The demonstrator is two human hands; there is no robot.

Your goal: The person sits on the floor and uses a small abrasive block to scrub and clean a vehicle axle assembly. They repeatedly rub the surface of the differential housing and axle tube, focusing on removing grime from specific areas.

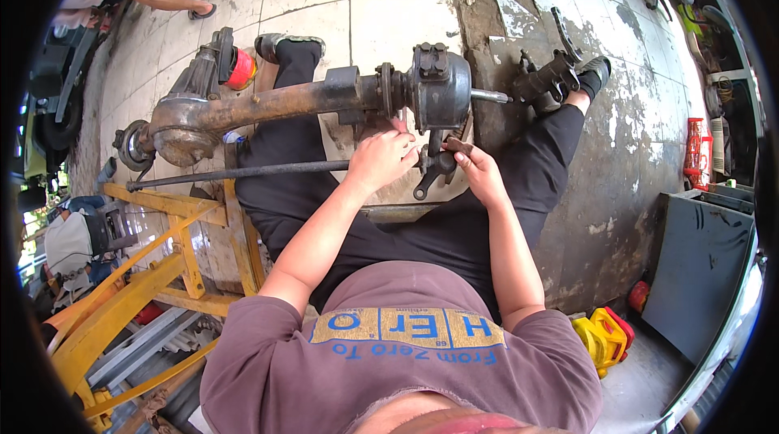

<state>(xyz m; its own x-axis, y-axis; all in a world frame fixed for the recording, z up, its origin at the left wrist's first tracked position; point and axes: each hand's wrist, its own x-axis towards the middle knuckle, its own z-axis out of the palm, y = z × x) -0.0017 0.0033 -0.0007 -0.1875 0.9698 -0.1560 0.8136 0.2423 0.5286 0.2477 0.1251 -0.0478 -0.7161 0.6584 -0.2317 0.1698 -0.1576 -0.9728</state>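
A long, brown, rust-worn axle housing (268, 104) lies crosswise, swelling into a rounded bulge at its left end and meeting, through a bolted flange (388, 87), a dark, drum-like knuckle housing (445, 89) with a pale shaft (491, 96) jutting rightward. A slim dark rod (243, 174) runs roughly alongside on the person's side. Just below the knuckle housing, a small brown piece (458, 144) sits near an eyeleted lever (431, 179).

One wide fisheye view looks down from head height: the shirt (406, 353) close at the bottom, left hand (383, 160) and right hand (481, 175) near the middle, tiled floor (398, 20) farther off above.
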